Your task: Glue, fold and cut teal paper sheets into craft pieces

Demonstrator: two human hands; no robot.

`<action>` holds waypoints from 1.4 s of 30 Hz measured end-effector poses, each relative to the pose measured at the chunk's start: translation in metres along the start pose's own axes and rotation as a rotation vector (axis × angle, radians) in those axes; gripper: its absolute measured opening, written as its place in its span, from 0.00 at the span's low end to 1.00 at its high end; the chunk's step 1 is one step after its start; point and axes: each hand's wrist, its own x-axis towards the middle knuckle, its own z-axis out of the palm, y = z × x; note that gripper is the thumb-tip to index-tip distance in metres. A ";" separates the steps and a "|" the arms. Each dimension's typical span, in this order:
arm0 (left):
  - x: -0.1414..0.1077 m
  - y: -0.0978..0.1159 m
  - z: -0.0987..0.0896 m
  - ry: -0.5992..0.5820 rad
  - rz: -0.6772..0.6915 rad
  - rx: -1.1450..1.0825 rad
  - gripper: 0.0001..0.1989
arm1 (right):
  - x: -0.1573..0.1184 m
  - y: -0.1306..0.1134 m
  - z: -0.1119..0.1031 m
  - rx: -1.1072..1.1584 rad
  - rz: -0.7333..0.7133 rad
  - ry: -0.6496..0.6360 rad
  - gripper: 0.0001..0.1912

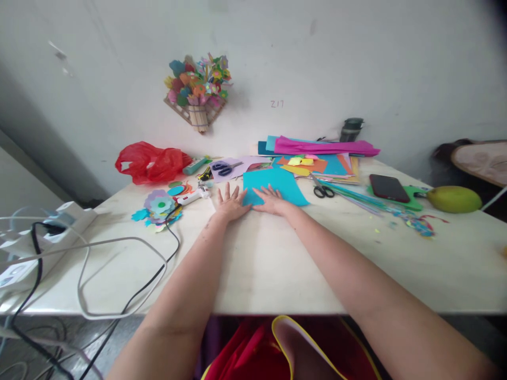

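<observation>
A bright blue sheet of craft paper [277, 183] lies flat on the white table. On its near left edge rests my right hand [270, 200], palm down with the fingers stretched out. Just left of it, my left hand [230, 205] is spread on the tabletop, its fingertips by the sheet's left edge and its thumb close to the right hand. A white glue gun [194, 196] lies to the left of that hand. Black-handled scissors [324, 191] sit at the sheet's right side. Neither hand grips anything.
Paper flower shapes [159, 203], a red plastic bag [150, 161] and purple scissors [225, 168] lie to the left. A power strip [71, 232] with loose cables stands far left. Rightward are paper strips [352, 196], a phone [388, 188] and a yellow-green fruit [455, 199]. Rolled magenta paper [325, 146] lies behind.
</observation>
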 end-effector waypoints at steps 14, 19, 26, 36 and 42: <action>0.002 0.000 -0.002 -0.044 -0.072 -0.003 0.37 | -0.014 0.030 -0.015 -0.017 0.097 -0.082 0.42; 0.002 -0.002 -0.005 -0.007 -0.050 0.000 0.35 | -0.010 0.027 -0.008 -0.014 0.090 -0.047 0.41; 0.000 -0.005 -0.009 0.094 -0.091 0.053 0.33 | 0.004 0.003 0.008 -0.027 0.127 0.099 0.37; 0.005 -0.002 -0.002 -0.059 -0.133 0.020 0.35 | -0.014 0.021 -0.015 -0.042 0.173 -0.054 0.40; 0.007 -0.006 0.000 -0.112 -0.150 0.017 0.34 | -0.022 0.046 -0.021 -0.092 0.183 -0.087 0.40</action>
